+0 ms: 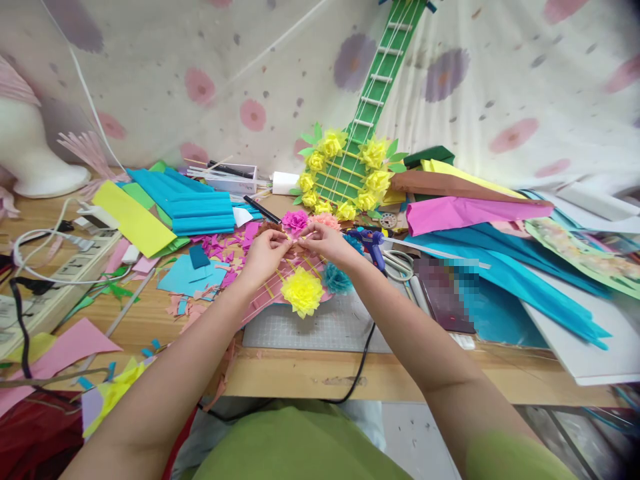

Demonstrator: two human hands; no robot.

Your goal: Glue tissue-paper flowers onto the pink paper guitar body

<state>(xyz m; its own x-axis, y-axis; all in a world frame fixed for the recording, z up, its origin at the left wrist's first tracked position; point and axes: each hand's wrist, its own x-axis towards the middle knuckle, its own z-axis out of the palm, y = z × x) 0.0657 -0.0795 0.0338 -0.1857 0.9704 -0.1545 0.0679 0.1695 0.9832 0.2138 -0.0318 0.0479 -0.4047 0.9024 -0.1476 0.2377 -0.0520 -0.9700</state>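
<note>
My left hand point(267, 253) and my right hand point(325, 241) meet fingertip to fingertip, both closed in a pinch. Between them is a small brown bit that looks like crepe paper point(296, 249), mostly hidden by the fingers. Below lies a pink guitar-shaped paper piece point(257, 301) with strings. On and around it are a yellow paper flower point(303, 292), a teal paper flower point(338, 277), a magenta flower point(295, 221) and a peach flower point(326, 219). A brown crumpled paper form point(269, 228) shows behind my left hand.
A purple glue gun point(371, 245) stands right of my right hand. A green paper guitar point(345, 170) with yellow flowers leans at the back. Folded crepe paper point(200, 203) lies left, more sheets right. Under the pink piece is a cutting mat point(310, 333); a power strip point(65, 283) sits left.
</note>
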